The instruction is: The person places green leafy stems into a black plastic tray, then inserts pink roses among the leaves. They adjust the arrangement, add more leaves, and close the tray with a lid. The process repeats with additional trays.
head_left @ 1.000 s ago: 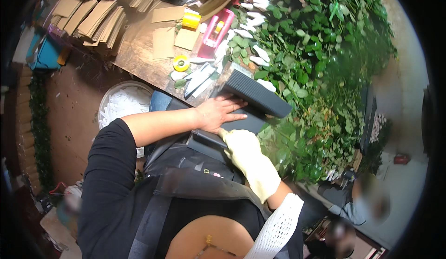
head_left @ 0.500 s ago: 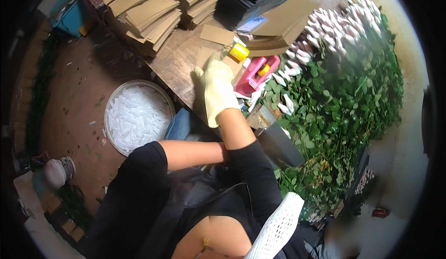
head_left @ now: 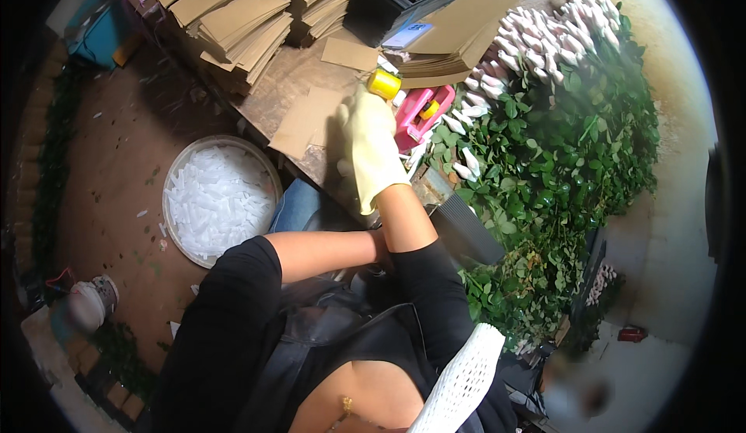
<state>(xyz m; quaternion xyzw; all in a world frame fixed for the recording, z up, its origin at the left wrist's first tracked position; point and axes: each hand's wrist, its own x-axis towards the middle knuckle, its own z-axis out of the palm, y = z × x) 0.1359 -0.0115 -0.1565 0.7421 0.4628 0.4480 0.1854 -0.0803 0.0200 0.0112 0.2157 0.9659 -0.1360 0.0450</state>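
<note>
My right hand (head_left: 371,149), in pale yellow glove, reaches out over tabletop (head_left: 284,83), fingers loosely extended, fingertips at yellow tape roll (head_left: 384,84); cannot tell whether they grip it. Roll sits just left of pink tape dispenser (head_left: 418,112). Flat cardboard piece (head_left: 307,122) lies left of roll, under hand's edge. Stacks of cardboard (head_left: 233,21) beyond roll. Leafy green stems (head_left: 544,161) heaped right of dispenser. My left hand hidden behind right forearm. White tub (head_left: 220,197) on floor, left of tabletop.
</note>
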